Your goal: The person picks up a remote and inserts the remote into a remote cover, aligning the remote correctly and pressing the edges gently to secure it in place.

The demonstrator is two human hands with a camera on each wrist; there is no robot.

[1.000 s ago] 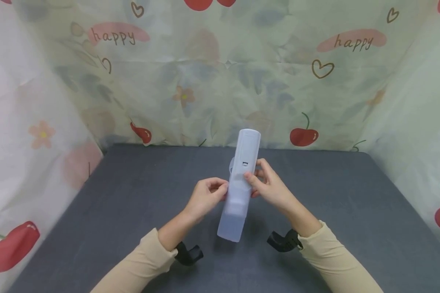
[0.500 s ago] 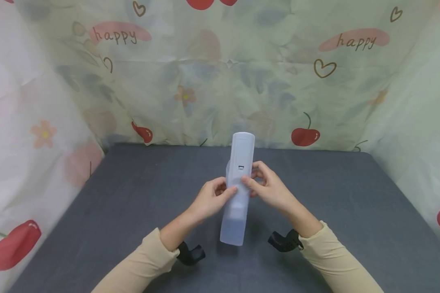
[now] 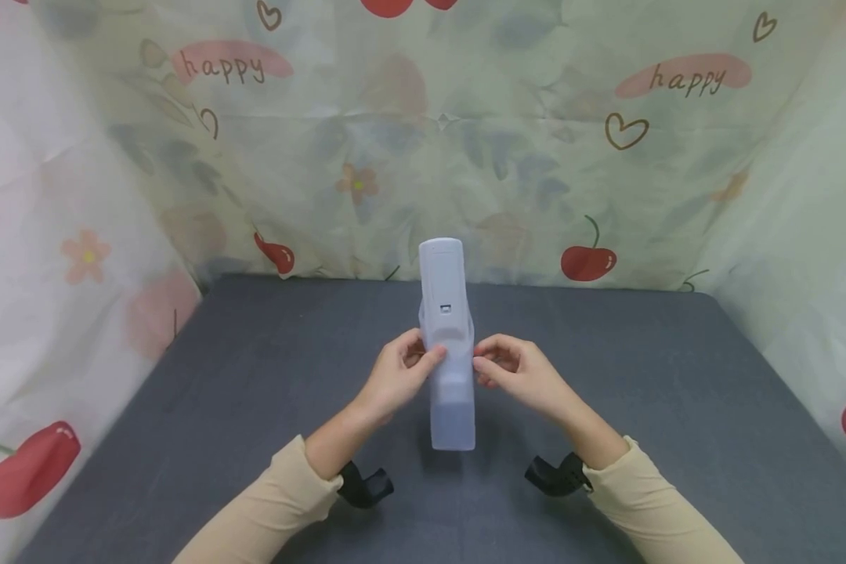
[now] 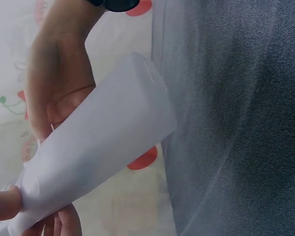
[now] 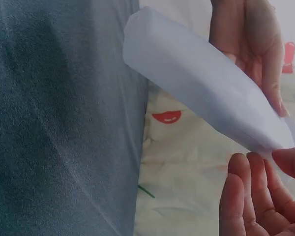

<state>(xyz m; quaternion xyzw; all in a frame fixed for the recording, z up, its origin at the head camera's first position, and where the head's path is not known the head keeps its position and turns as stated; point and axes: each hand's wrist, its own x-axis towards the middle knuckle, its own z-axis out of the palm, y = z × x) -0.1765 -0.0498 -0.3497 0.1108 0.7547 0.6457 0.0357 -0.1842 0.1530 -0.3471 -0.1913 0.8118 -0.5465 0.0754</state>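
Note:
A long white remote control point(image 3: 442, 274) faces back side up, with a small latch notch in its back. A translucent sleeve point(image 3: 453, 423) covers its near part and reaches past its near end; loose edges bulge at both sides. My left hand point(image 3: 398, 376) grips the covered remote from the left, thumb on the back and fingers beneath. At the right edge, my right hand point(image 3: 529, 376) pinches the sleeve's rim between thumb and fingers. The sleeve's smooth closed end point(image 4: 147, 98) fills the middle of the left wrist view. The remote's front is hidden.
A dark grey cloth-covered table point(image 3: 254, 454) lies under the hands. Pale printed curtains point(image 3: 437, 157) with cherries and hearts stand behind and at both sides. Black wrist straps point(image 3: 366, 486) hang below the cuffs of both sleeves.
The remote with its sleeve has shifted left and swung from tilted to nearly straight. My left thumb has come onto its back; my right thumb has slid off the back to the right edge.

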